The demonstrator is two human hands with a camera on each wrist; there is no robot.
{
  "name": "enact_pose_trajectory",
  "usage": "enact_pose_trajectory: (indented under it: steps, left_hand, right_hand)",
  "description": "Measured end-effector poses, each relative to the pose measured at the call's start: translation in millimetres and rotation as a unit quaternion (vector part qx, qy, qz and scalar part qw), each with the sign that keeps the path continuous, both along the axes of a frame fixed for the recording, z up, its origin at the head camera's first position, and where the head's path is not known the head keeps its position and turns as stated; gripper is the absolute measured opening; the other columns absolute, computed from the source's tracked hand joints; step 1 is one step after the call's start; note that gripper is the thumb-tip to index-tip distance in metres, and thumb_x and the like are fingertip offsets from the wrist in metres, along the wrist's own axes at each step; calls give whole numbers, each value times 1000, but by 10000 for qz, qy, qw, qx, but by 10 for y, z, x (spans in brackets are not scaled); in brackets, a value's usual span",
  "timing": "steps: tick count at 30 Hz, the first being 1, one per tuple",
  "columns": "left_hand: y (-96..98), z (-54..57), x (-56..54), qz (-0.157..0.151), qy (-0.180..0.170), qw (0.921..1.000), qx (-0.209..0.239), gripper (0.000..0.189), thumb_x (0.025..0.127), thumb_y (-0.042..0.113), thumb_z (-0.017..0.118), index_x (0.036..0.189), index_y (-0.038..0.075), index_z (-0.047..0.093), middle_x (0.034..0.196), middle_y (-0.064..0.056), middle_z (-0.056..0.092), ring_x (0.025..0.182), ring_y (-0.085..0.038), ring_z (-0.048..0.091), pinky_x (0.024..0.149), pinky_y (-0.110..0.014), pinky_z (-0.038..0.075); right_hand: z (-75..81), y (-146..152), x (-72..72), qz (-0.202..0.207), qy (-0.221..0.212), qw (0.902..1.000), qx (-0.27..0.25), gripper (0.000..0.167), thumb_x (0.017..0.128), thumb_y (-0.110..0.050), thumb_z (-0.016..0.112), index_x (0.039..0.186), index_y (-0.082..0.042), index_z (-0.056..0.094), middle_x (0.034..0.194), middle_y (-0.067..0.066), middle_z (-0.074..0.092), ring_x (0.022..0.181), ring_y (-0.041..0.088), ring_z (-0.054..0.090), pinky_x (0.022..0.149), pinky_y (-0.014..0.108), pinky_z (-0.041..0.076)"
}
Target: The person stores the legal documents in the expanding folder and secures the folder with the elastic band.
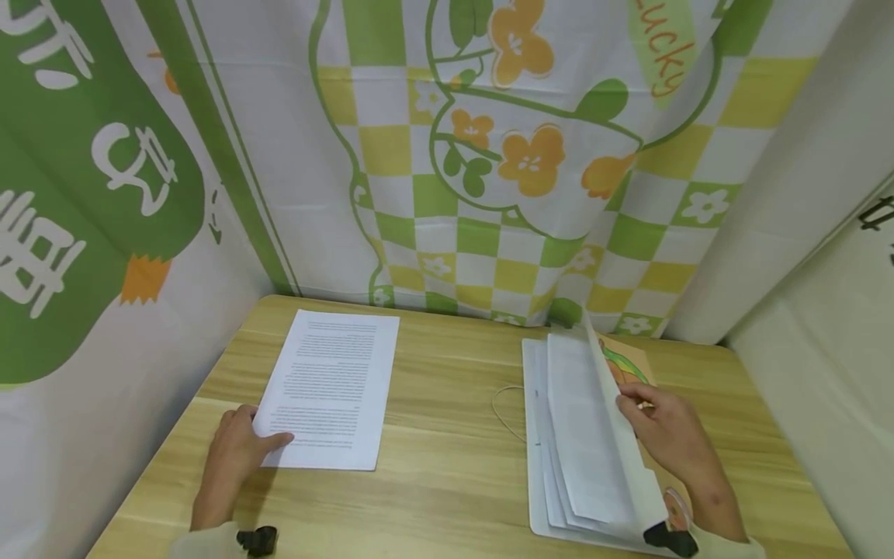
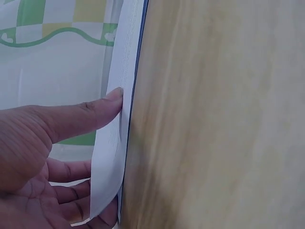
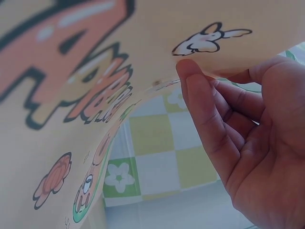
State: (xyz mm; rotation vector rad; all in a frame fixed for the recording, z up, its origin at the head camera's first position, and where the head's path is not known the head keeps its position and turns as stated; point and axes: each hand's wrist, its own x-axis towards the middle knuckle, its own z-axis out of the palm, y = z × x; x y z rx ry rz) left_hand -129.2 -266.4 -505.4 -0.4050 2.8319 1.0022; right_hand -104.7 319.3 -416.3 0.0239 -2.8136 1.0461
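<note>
On the left of the table lies a stack of printed paper [image 1: 328, 380]. My left hand [image 1: 240, 446] pinches its near left corner, thumb on top and fingers under the edge. In the left wrist view the paper [image 2: 107, 162] curves up between thumb and fingers, with a thin dark blue edge beneath it. My right hand [image 1: 667, 431] pinches the edge of a folder's cover [image 1: 615, 411], which stands raised. White sheets [image 1: 580, 435] lie inside the folder. In the right wrist view the cover's outside [image 3: 157, 38] shows cartoon drawings and large letters.
A thin elastic cord [image 1: 497, 407] loops out from the folder's left side onto the wooden table [image 1: 447, 466]. Printed curtains [image 1: 482, 194] hang behind the table and at both sides, close to its edges.
</note>
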Motion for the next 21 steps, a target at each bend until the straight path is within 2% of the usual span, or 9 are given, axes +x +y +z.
enact_pose_trajectory:
  steps: [6, 12, 21]
  left_hand:
    - [23, -7, 19, -81, 135, 9999, -4, 77, 83, 19, 86, 131, -25, 44, 124, -42, 41, 106, -50, 49, 89, -61, 44]
    - [60, -11, 20, 13, 151, 9999, 5, 81, 83, 17, 86, 135, -26, 41, 126, -41, 41, 106, -49, 49, 91, -61, 44]
    - [72, -1, 26, 34, 185, 9998, -73, 73, 83, 15, 85, 129, -25, 45, 118, -39, 45, 99, -46, 50, 84, -58, 45]
  right_hand:
    - [12, -5, -13, -2, -98, 9999, 39, 33, 103, -24, 58, 119, 2, 73, 92, 5, 71, 69, 10, 64, 58, 28, 49]
    - [12, 5, -16, -1, -61, 10000, 59, 34, 103, -24, 59, 119, 3, 72, 90, 4, 71, 68, 10, 63, 57, 27, 49]
    - [2, 10, -6, 52, -115, 9999, 49, 35, 104, -24, 58, 121, 3, 72, 94, 5, 71, 70, 11, 64, 59, 28, 49]
